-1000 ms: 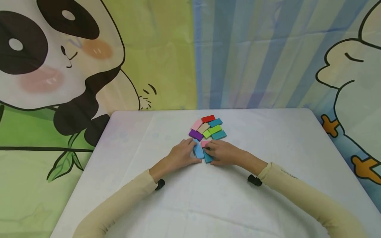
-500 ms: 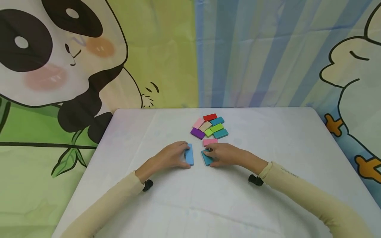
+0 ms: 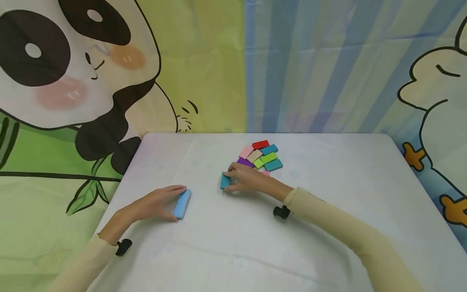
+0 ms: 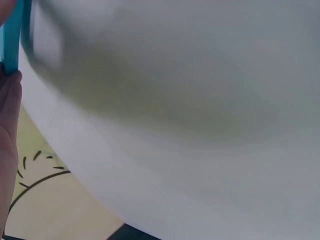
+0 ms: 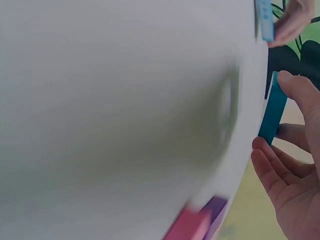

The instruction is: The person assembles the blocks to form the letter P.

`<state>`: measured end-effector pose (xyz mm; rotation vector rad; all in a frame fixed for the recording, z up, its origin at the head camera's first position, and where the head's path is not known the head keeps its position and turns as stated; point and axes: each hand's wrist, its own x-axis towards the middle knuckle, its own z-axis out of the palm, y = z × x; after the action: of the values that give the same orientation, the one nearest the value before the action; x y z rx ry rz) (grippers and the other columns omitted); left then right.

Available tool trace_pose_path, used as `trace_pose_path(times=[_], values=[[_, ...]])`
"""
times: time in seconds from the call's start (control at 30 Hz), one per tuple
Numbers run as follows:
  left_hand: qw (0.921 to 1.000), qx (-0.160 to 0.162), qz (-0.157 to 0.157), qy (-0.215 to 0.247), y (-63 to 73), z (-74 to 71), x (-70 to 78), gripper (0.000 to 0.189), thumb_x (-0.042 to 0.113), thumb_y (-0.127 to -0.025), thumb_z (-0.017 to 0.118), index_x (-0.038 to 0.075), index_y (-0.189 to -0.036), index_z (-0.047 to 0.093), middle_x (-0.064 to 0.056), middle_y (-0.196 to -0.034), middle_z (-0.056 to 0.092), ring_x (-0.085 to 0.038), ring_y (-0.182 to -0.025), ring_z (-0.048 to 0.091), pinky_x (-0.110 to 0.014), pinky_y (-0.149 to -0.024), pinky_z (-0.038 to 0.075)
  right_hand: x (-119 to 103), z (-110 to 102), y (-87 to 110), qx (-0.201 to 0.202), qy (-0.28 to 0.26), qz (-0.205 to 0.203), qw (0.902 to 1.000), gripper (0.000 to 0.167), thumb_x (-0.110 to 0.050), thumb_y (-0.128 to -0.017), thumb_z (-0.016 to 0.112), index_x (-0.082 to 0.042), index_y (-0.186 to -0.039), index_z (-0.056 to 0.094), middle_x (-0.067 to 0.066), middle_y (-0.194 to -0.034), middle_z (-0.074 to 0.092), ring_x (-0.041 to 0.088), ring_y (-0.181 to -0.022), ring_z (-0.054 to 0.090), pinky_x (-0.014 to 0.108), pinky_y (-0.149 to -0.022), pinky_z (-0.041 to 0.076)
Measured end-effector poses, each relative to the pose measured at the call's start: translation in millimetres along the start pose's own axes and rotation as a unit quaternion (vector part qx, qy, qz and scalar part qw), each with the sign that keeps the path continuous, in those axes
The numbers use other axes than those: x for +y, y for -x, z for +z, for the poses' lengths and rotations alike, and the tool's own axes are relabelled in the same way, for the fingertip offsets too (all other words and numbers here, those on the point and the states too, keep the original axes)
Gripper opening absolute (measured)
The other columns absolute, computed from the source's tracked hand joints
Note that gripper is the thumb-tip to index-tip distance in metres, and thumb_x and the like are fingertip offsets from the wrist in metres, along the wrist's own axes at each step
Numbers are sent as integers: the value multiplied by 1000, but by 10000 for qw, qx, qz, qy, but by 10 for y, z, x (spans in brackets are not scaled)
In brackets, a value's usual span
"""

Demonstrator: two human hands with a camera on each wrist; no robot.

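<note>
On the left of the table, my left hand [image 3: 157, 204] grips a light blue block [image 3: 182, 204] by its two ends, between thumb and fingers. The same block [image 4: 11, 42] shows at the left edge of the left wrist view. Nearer the middle, my right hand [image 3: 246, 177] pinches a darker blue block [image 3: 225, 181] between thumb and fingertips. In the right wrist view that block [image 5: 273, 111] stands apart from its blurred shadow on the white surface. A pink block [image 3: 266, 173] lies mostly hidden behind my right hand.
Behind my right hand lies a loose cluster of flat blocks, among them a red block [image 3: 260, 144], a beige block [image 3: 254, 155], a purple block [image 3: 245, 162] and a teal block [image 3: 273, 165]. The white table [image 3: 310, 154] ends at a printed cloth backdrop [image 3: 211, 81].
My left hand has carried the light blue block left and toward me, away from the cluster. My right hand has moved left with the darker blue block, now partly covering the near pink block.
</note>
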<state>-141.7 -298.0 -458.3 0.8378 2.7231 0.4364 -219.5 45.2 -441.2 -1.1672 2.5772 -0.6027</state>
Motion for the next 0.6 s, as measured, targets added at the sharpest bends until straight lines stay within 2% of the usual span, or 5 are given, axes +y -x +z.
trace_pose_path(times=[0.17, 0.3, 0.43, 0.6], values=[[9994, -290, 192, -94, 302, -7, -138, 94, 60, -72, 76, 11, -146, 44, -6, -149, 47, -30, -134, 49, -47, -105, 45, -383, 84, -639, -1, 82, -154, 9998, 62, -41, -88, 70, -7, -138, 53, 12, -124, 58, 18, -103, 60, 23, -88, 53], [9991, -303, 259, -131, 428, -52, -213, 91, 58, -74, 75, 12, -145, 45, -6, -149, 48, -30, -133, 50, -45, -104, 47, -613, 252, -989, 103, 207, -320, 9992, 60, -41, -89, 69, -6, -135, 56, 11, -122, 61, 12, -97, 58, 16, -79, 50], [9991, -243, 302, -177, 507, -72, -254, 89, 57, -74, 76, 11, -145, 46, -6, -149, 47, -30, -133, 50, -40, -104, 47, -759, 460, -1194, 5, 258, -525, 9983, 58, -42, -89, 68, -5, -133, 58, 10, -117, 64, 9, -91, 53, 11, -68, 41], [9989, -149, 419, -165, 542, -48, -280, 86, 55, -78, 74, 10, -145, 46, -3, -147, 45, -23, -130, 50, -36, -102, 49, -865, 611, -1281, 93, 446, -554, 9974, 58, -43, -89, 67, -6, -133, 58, 8, -113, 64, 7, -85, 49, 10, -63, 36]])
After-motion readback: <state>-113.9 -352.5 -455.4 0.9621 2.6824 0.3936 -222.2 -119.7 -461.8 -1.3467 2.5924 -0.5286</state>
